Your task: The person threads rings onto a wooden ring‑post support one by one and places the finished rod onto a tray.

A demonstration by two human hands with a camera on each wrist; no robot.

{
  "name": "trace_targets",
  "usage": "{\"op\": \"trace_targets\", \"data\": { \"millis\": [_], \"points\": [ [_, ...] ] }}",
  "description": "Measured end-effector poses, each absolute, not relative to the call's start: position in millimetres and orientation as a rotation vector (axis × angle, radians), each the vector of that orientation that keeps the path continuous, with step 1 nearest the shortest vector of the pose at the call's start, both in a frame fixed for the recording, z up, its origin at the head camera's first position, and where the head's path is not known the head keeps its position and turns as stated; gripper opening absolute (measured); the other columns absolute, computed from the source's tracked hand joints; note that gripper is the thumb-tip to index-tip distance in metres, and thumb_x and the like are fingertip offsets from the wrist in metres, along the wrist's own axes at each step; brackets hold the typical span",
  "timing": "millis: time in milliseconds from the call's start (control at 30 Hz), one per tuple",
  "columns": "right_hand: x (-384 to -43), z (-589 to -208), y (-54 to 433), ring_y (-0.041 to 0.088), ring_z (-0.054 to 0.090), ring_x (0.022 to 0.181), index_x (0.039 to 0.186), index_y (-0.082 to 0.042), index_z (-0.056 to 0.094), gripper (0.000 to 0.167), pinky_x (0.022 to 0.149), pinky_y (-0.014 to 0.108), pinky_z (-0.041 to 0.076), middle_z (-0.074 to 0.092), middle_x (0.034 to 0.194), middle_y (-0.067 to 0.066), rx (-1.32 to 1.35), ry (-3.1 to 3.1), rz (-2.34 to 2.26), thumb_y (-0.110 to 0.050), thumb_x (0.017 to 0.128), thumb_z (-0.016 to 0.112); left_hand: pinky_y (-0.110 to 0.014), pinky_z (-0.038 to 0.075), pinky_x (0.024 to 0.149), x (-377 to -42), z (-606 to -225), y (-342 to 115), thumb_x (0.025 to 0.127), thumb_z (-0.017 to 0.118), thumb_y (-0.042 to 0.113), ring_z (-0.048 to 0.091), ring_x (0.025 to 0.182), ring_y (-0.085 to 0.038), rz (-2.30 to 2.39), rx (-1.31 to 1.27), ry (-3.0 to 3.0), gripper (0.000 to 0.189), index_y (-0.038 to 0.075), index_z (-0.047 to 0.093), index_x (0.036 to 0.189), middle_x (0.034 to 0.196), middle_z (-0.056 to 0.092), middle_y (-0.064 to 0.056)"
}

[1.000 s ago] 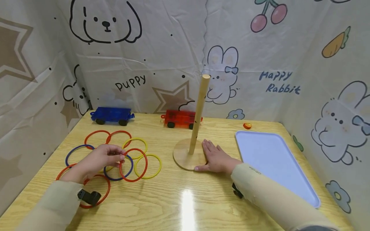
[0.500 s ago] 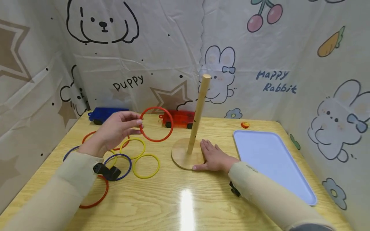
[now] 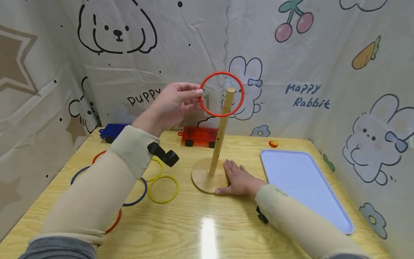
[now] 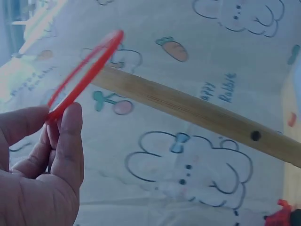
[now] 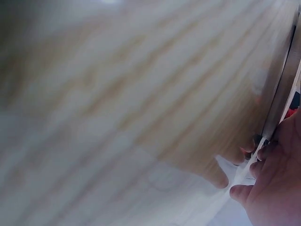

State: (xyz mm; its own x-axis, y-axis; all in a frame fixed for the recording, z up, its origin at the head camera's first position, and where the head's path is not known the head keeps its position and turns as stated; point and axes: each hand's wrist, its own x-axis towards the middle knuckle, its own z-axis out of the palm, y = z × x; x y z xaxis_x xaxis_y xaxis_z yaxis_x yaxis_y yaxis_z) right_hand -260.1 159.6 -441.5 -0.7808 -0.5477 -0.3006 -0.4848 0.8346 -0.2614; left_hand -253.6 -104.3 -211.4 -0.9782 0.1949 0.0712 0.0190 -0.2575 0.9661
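Pinched in the left hand (image 3: pixel 174 103), a red ring (image 3: pixel 221 73) has risen to upper centre beside the wooden post's (image 3: pixel 221 131) top, seemingly nearly placed for threading, while the right hand (image 3: pixel 238 180), fingers extended, rests on the central round base (image 3: pixel 203 176).

upright peg (image 3: pixel 219 140) blocking, near tabletop (image 3: pixel 174 233) passable

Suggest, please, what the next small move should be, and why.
I would probably ease the red ring down over the wooden post: the left hand pinches it, the post's tip shows within its outline in the head view, and the right hand touches the round base.
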Motion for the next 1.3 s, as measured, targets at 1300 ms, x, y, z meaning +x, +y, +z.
{"op": "trace_targets", "data": {
  "millis": [1300],
  "points": [
    [-260.4,-436.7,158.1,0.04,0.004,0.156,0.162,0.006,0.009,0.119,0.124,0.057,0.011,0.005,0.169,0.024,-0.762,2.642,-0.212,-0.073,0.09,0.063,-0.024,0.06,0.072,-266.2,-421.3,-104.2,0.106,0.052,0.0,0.064,0.079,-0.014,1.84,-0.14,1.939,0.031,-0.017,0.056,0.132,0.101,0.065,-0.016]
  ]
}}
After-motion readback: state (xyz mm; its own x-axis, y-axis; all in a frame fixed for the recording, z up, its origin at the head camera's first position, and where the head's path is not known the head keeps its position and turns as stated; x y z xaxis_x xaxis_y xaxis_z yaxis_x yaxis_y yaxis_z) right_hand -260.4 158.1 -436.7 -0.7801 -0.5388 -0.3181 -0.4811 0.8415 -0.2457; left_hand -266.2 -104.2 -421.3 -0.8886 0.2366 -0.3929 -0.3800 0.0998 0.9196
